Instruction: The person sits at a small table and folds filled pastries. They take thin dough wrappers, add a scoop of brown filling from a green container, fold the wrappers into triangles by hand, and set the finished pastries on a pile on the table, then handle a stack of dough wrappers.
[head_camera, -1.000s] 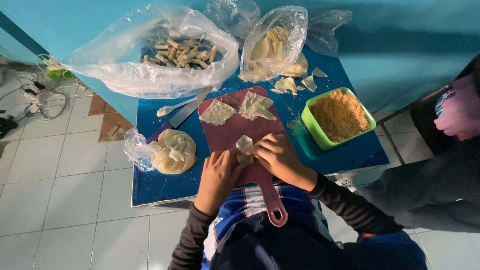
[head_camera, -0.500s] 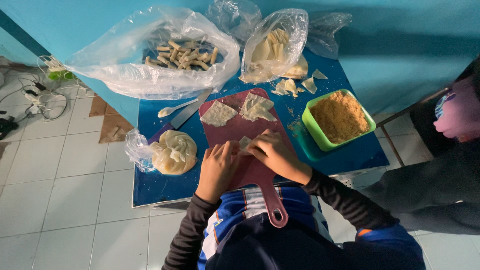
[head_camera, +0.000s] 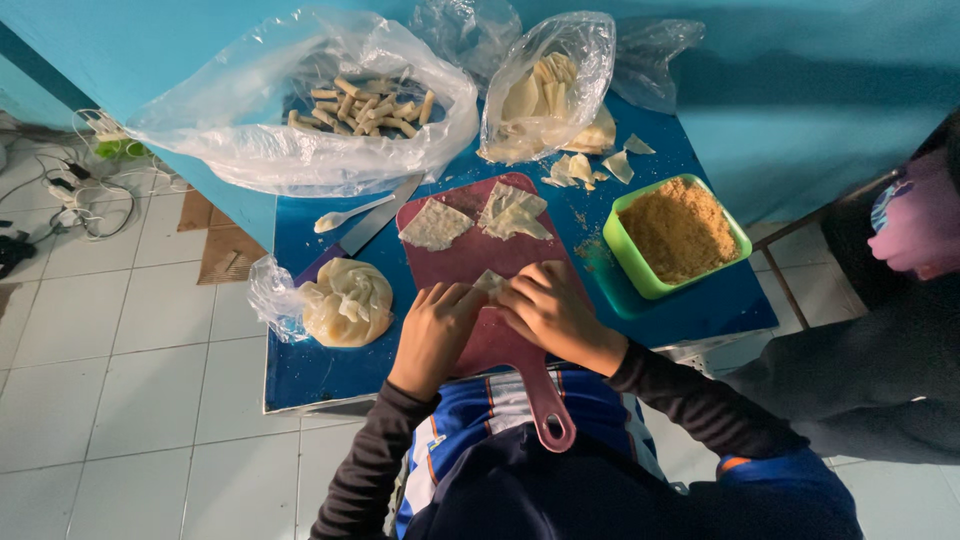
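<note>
Left hand (head_camera: 432, 335) and right hand (head_camera: 548, 312) both down on the maroon cutting board (head_camera: 470, 255), fingertips meeting over a small pale wrapper piece (head_camera: 489, 284). Left hand curled narrow, fingers pinching the wrapper's left edge. Right hand curled over its right side, fingers bent, pressing or folding it; exact grip partly hidden, wrapper mostly covered. Wrapper piece at mid-board, nearer the handle end, handle hole (head_camera: 555, 435) pointing toward the torso.

Farther up the board: two flat wrapper sheets, one at left (head_camera: 435, 225), one at right (head_camera: 514, 212), just beside each other, apart from the hands.

Board on a blue table (head_camera: 320, 365). Left of the left hand: open small plastic bag with a stack of pale round dough skins (head_camera: 345, 302). Right of the board: green square container of brown crumbly filling (head_camera: 677, 232), sitting on a green lid or tray. Above the board at left: white plastic spoon (head_camera: 345, 214) and a knife blade (head_camera: 380, 218) lying side by side. Far edge: large clear bag holding finished rolled sticks (head_camera: 365, 105); second clear bag with pale wrappers (head_camera: 545, 90); loose wrapper scraps (head_camera: 585, 168) just in front of it.

Another person in dark clothing (head_camera: 880, 350) at the right edge. White tile floor (head_camera: 120, 380), cables at far left
</note>
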